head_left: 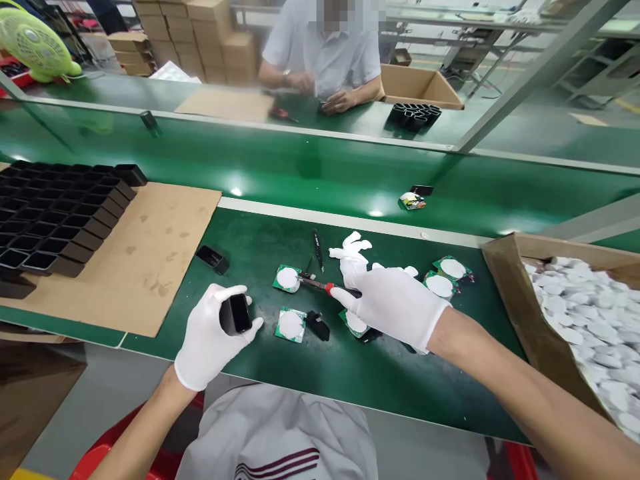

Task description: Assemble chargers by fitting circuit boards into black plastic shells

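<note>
My left hand (213,337), in a white glove, is wrapped round a small black plastic case (236,313) near the front edge of the bench. My right hand (395,303), also gloved, is closed on a red-handled tool (329,288) that looks like pliers. Its long dark jaws point left and end at a green circuit board with a white round pad (287,279). Nearer to me lies another padded circuit board (291,325) beside a black part (318,325). A third padded board (356,324) is partly hidden under my right hand.
Black cases (65,213) stand in rows on cardboard (165,220) at left, with a loose case (213,259) nearby. A black pen-like tool (318,250), a white glove (351,257) and more boards (453,269) lie ahead. A carton (505,267) of white pads stands right. Across the divider sits a co-worker (325,60).
</note>
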Action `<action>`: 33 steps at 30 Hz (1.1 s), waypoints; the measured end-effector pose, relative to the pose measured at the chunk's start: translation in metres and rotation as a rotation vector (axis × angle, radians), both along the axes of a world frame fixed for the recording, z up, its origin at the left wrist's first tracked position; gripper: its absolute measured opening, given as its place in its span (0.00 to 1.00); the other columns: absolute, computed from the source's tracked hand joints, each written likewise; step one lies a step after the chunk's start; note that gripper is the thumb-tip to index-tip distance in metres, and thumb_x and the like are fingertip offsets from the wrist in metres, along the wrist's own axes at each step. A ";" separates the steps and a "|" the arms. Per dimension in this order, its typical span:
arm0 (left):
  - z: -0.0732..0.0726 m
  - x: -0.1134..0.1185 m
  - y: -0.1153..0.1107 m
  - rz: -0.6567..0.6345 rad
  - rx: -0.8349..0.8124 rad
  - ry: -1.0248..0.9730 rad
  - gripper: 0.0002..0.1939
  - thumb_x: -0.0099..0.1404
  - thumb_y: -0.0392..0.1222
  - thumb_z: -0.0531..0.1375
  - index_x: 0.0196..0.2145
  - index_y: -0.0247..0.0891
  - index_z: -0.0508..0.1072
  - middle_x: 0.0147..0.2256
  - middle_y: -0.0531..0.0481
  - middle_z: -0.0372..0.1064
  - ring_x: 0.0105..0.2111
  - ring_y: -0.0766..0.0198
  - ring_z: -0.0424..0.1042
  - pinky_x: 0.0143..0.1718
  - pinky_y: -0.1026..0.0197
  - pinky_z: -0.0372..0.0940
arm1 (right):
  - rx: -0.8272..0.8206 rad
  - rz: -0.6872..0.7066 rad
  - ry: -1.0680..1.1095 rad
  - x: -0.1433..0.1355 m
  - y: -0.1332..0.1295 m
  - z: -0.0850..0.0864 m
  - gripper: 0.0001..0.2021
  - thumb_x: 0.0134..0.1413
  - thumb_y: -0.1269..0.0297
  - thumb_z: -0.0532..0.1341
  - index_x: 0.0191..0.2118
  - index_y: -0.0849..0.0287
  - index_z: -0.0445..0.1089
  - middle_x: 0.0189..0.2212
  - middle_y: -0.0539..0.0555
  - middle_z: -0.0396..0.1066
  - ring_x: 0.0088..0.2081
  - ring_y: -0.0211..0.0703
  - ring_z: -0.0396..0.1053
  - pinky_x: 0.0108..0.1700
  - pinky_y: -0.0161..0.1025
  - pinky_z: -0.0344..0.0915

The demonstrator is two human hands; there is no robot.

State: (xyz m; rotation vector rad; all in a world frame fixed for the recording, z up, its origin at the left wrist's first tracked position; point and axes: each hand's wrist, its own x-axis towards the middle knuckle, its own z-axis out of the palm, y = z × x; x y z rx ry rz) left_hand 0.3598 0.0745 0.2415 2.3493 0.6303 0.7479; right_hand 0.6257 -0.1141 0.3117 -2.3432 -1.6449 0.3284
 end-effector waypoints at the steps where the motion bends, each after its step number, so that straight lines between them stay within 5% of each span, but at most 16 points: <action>1: -0.003 -0.001 0.001 0.005 -0.009 0.004 0.21 0.66 0.41 0.69 0.55 0.41 0.70 0.41 0.49 0.76 0.41 0.56 0.83 0.45 0.53 0.79 | -0.020 0.004 -0.024 -0.002 0.002 0.003 0.11 0.62 0.48 0.68 0.39 0.47 0.82 0.29 0.57 0.75 0.31 0.54 0.77 0.36 0.48 0.67; 5: -0.005 -0.001 0.004 0.007 -0.082 0.007 0.22 0.66 0.42 0.69 0.55 0.42 0.70 0.41 0.49 0.78 0.41 0.56 0.83 0.46 0.51 0.79 | -0.167 -0.087 -0.151 -0.007 -0.011 0.028 0.20 0.66 0.44 0.62 0.28 0.51 0.77 0.18 0.53 0.66 0.20 0.48 0.67 0.29 0.45 0.57; 8: -0.002 -0.002 0.004 -0.010 -0.226 0.037 0.22 0.66 0.44 0.69 0.55 0.42 0.70 0.42 0.48 0.79 0.42 0.55 0.84 0.47 0.50 0.79 | -0.275 -0.251 -0.164 -0.006 -0.059 0.046 0.25 0.65 0.36 0.58 0.28 0.49 0.74 0.16 0.51 0.64 0.17 0.47 0.61 0.27 0.44 0.51; 10: -0.001 -0.003 0.004 -0.011 -0.316 0.066 0.23 0.66 0.46 0.69 0.55 0.43 0.70 0.43 0.47 0.81 0.44 0.54 0.84 0.49 0.49 0.78 | -0.293 -0.502 -0.200 -0.010 -0.101 0.047 0.26 0.65 0.35 0.55 0.25 0.49 0.67 0.14 0.50 0.61 0.16 0.47 0.58 0.25 0.44 0.50; 13: -0.003 -0.004 0.003 0.010 -0.413 0.108 0.25 0.65 0.50 0.68 0.56 0.44 0.70 0.45 0.47 0.82 0.47 0.51 0.83 0.52 0.46 0.77 | -0.287 -0.877 -0.207 -0.026 -0.153 0.025 0.25 0.68 0.41 0.55 0.23 0.49 0.56 0.15 0.48 0.60 0.18 0.45 0.60 0.27 0.42 0.57; 17: -0.008 -0.006 0.002 0.020 -0.489 0.182 0.28 0.63 0.57 0.68 0.58 0.48 0.70 0.46 0.48 0.84 0.49 0.47 0.84 0.54 0.42 0.77 | -0.249 -1.158 -0.421 -0.051 -0.182 -0.022 0.23 0.72 0.47 0.55 0.26 0.51 0.59 0.25 0.52 0.69 0.21 0.45 0.65 0.25 0.39 0.54; 20: -0.009 -0.008 0.002 0.050 -0.497 0.206 0.30 0.61 0.59 0.69 0.57 0.50 0.70 0.45 0.49 0.84 0.49 0.45 0.84 0.51 0.42 0.79 | -0.252 -1.187 -0.475 -0.054 -0.183 -0.037 0.21 0.74 0.49 0.55 0.31 0.55 0.71 0.34 0.59 0.76 0.24 0.47 0.68 0.26 0.42 0.53; 23: -0.005 -0.007 0.000 0.099 -0.463 0.219 0.29 0.61 0.59 0.68 0.57 0.51 0.70 0.44 0.49 0.85 0.49 0.42 0.84 0.51 0.40 0.79 | -0.114 -1.151 -0.451 -0.035 -0.176 -0.027 0.20 0.73 0.49 0.57 0.37 0.58 0.78 0.37 0.64 0.78 0.35 0.57 0.76 0.35 0.47 0.65; 26: 0.001 -0.006 -0.001 0.114 -0.426 0.215 0.28 0.62 0.59 0.66 0.57 0.51 0.71 0.44 0.48 0.85 0.49 0.41 0.84 0.51 0.39 0.78 | 0.019 -1.024 -0.309 0.010 -0.159 -0.011 0.16 0.73 0.57 0.56 0.47 0.60 0.78 0.48 0.67 0.80 0.52 0.61 0.77 0.53 0.52 0.69; 28: 0.004 -0.005 -0.003 0.111 -0.412 0.198 0.28 0.63 0.59 0.67 0.58 0.51 0.70 0.44 0.48 0.85 0.50 0.42 0.83 0.52 0.39 0.77 | -0.012 -0.967 -0.210 0.051 -0.143 -0.007 0.16 0.71 0.59 0.57 0.54 0.60 0.77 0.52 0.65 0.80 0.54 0.56 0.77 0.57 0.49 0.69; 33: 0.007 -0.005 -0.007 0.125 -0.413 0.160 0.28 0.62 0.58 0.67 0.57 0.50 0.70 0.43 0.47 0.84 0.50 0.42 0.83 0.49 0.42 0.79 | -0.095 -0.893 -0.010 0.134 -0.110 -0.014 0.23 0.54 0.58 0.73 0.53 0.64 0.81 0.42 0.62 0.85 0.47 0.55 0.81 0.52 0.42 0.70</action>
